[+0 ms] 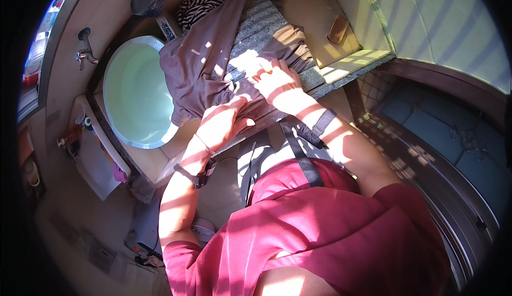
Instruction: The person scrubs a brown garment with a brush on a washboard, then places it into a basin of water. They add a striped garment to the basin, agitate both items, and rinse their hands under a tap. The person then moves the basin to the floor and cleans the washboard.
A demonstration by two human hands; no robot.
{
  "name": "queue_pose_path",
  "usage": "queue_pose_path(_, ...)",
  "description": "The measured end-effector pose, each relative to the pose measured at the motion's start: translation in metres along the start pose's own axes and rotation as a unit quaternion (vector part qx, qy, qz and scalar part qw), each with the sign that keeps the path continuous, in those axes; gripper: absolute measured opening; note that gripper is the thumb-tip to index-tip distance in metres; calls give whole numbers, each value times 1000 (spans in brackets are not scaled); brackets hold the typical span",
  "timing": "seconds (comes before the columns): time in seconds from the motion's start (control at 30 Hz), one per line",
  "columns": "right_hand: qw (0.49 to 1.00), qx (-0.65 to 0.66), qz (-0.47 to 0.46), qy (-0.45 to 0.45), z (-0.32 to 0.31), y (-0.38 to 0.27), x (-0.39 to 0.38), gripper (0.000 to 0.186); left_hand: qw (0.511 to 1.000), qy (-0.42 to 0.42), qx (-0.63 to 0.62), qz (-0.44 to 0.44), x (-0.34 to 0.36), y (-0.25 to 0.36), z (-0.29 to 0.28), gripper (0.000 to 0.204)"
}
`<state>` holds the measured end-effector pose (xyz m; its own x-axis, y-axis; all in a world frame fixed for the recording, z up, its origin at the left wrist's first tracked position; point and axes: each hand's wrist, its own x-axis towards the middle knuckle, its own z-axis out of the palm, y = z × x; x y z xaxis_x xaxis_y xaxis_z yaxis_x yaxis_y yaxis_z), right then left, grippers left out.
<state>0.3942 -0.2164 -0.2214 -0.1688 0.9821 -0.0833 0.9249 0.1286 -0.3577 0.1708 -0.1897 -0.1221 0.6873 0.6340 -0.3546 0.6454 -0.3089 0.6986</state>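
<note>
so i'm standing in this sunny wash corner, and light comes down in stripes over the pale wall point(445, 19), well off to the right of the tub. the round, pale green tub point(106, 93) has water in it and sits on a ledge. just left of it a metal tap point(85, 51) sticks out, and a dark bucket point(148, 0) stands beyond it. right of the tub there's a grey stone slab point(258, 27) with ridges across it. a black-and-white striped cloth point(197, 11) is bunched past the tub's far right side, and a brown oblong block point(337, 28) lies much farther right of the tub.

the big brownish-mauve cloth point(186, 77) is spread over the slab right next to the tub, its near end hanging by the rim. both hands are on it. the left hand point(218, 125) is the one nearer the tub, at the cloth's near edge, thumb sticking out away from the fingers. the right hand point(278, 85) is farther from the tub, on top of the cloth with fingers bent. glare's strong there, so i honestly can't tell if either one is gripping the fabric or just pressing on it.
</note>
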Motion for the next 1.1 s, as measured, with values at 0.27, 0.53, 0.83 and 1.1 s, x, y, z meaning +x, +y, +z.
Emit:
queue_pose_path(0.27, 986, -75, 147, -21, -22, 63, 27, 60, 991, 54, 111, -57, -88, -7, 43, 21)
queue_pose_path(0.53, 980, 95, -172, -43, 20, -68, -28, 51, 973, 53, 208, -89, -117, -53, 91, 28)
queue_pose_path(0.83, 979, -110, 144, -98, -12, 38, 78, 47, 968, 49, 216, -118, -118, -62, 132, 29)
queue_pose_path(1.1, 979, -119, -57, -158, -10, -26, 47, 61, 974, 77, 172, -122, -125, -64, 138, 30)
